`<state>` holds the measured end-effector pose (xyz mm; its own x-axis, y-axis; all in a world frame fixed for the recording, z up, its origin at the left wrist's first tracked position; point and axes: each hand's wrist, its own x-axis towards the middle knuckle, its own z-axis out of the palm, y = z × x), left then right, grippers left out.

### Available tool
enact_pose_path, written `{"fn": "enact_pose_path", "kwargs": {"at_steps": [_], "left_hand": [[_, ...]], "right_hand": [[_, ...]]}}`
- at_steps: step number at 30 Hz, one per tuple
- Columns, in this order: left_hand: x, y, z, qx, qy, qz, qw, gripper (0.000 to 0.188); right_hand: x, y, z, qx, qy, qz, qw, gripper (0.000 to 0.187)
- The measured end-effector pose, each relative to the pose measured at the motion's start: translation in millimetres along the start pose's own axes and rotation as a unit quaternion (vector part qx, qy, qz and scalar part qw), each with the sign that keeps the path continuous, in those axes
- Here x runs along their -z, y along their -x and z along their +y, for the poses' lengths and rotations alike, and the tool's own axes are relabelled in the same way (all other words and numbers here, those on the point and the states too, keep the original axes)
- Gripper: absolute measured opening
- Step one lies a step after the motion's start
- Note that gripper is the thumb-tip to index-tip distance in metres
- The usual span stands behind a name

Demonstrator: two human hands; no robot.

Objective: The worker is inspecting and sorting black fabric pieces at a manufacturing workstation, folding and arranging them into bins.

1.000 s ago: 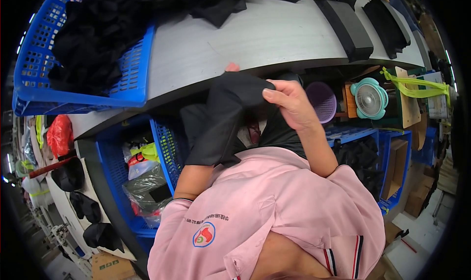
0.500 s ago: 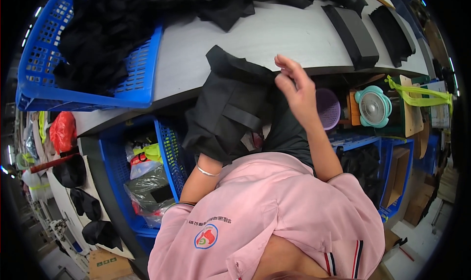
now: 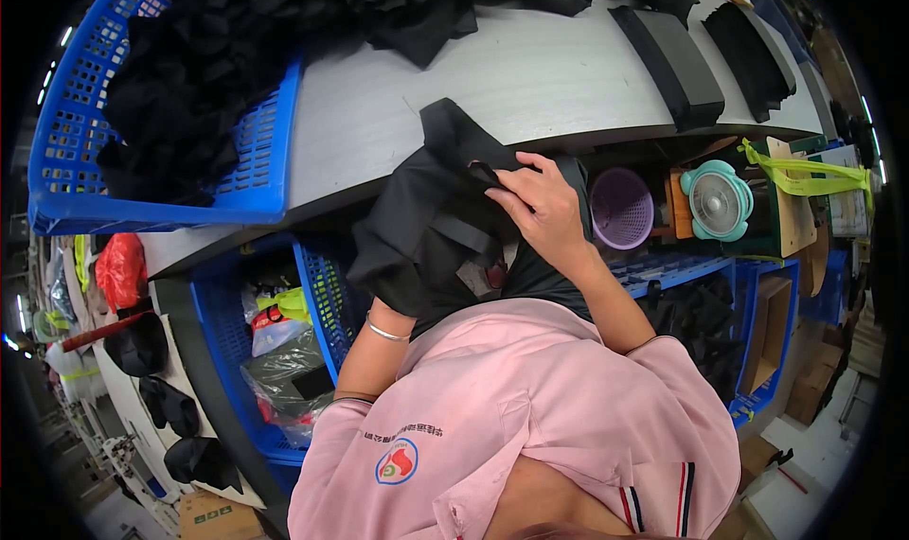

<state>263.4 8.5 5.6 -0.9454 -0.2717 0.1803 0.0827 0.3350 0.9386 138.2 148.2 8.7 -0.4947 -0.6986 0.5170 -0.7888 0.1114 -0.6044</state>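
Note:
A black bag-like fabric piece [image 3: 417, 209] with a sewn strap hangs over my lap, its upper corner reaching onto the table edge. My left hand is inside it, its fingers hidden; only the forearm [image 3: 377, 346] with a silver bangle shows below the cloth. At the right edge of the piece my right hand [image 3: 542, 204] pinches the fabric between thumb and fingers.
A blue basket [image 3: 156, 213] heaped with black cloth stands on the grey table [image 3: 530, 76] at the left, with stacked dark pieces [image 3: 677, 67] at far right. Below are a blue crate [image 3: 327, 303] of wrapped items, a purple bin [image 3: 621, 209] and a small turquoise fan [image 3: 717, 200].
My right hand has come down and left from above the cloth and now pinches its edge. The fabric has shifted and folded over with it. My left hand stays inside.

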Motion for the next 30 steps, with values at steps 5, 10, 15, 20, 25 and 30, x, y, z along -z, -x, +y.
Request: {"fn": "enact_pose_path", "kwargs": {"at_steps": [5, 10, 15, 20, 25, 30], "left_hand": [[-9.2, -5.5, -20.7, 0.056, 0.294, 0.027, 0.954, 0.051], [34.2, 8.6, -82.7, -0.069, -0.236, 0.008, 0.969, 0.046], [24.5, -24.8, -74.7, 0.115, 0.325, 0.080, 0.935, 0.043], [-18.4, -70.9, -65.0, 0.177, 0.384, -0.002, 0.906, 0.032], [-9.5, -61.8, -68.4, 0.165, 0.262, 0.101, 0.945, 0.031], [-0.4, -108.9, -75.9, 0.094, 0.093, 0.292, 0.947, 0.046]], "right_hand": [[-2.4, -0.8, 7.0, -0.006, 0.050, 0.043, 0.998, 0.017], [51.8, -21.4, 3.9, 0.068, -0.107, -0.149, 0.981, 0.011], [86.8, -86.8, 58.5, -0.101, -0.099, 0.039, 0.989, 0.011], [61.9, -122.8, 159.2, -0.119, -0.180, 0.130, 0.968, 0.020], [49.5, -70.5, 122.3, -0.185, -0.095, 0.172, 0.963, 0.026], [6.1, -23.2, 81.6, -0.150, -0.049, 0.204, 0.966, 0.008]]}}
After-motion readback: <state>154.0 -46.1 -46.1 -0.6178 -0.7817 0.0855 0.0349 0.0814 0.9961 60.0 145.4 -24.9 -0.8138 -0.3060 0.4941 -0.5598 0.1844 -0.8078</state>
